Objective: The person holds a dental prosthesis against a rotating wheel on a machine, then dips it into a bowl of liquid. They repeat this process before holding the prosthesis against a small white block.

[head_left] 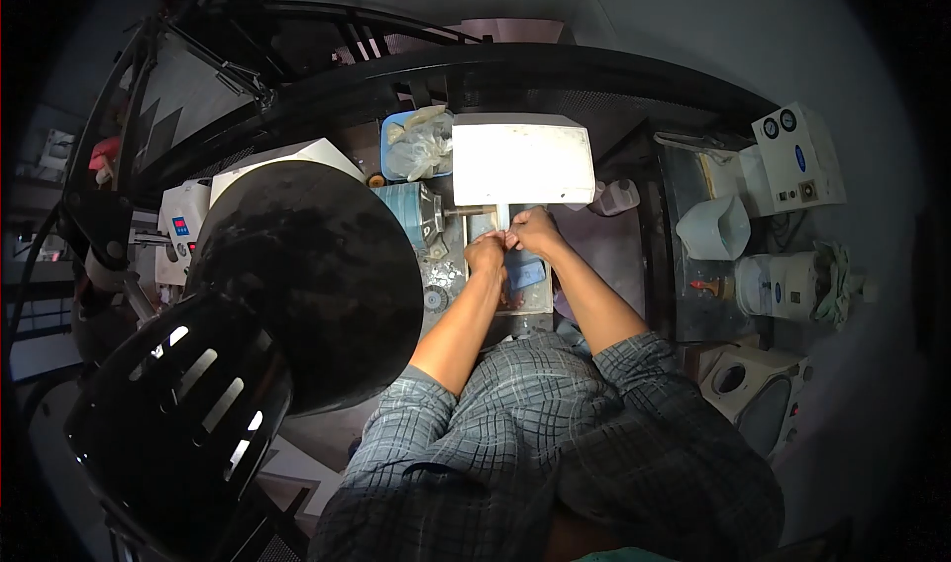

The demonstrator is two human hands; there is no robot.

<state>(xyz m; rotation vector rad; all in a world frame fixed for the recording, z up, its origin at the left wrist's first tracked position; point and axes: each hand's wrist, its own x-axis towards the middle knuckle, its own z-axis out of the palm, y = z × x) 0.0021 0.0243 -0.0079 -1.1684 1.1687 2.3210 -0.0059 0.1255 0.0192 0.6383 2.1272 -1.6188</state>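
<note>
My left hand (484,253) and my right hand (535,231) meet in front of a white box-shaped hood (522,163). The fingers of both are closed in a pinch, fingertips nearly touching. Whatever lies between them is too small and hidden to make out. Below the hands sits a shallow pale-rimmed tray (549,300) with a blue flat piece (526,274) in it. To the left, a teal motor (404,211) points a thin metal shaft (470,210) toward the hood's lower edge.
A large black lamp shade (307,285) fills the left side, close to my left arm. Behind the motor stands a blue basin (395,166) with plastic bags (424,141). On the right bench are a white jug (715,228) and a white machine with gauges (797,161).
</note>
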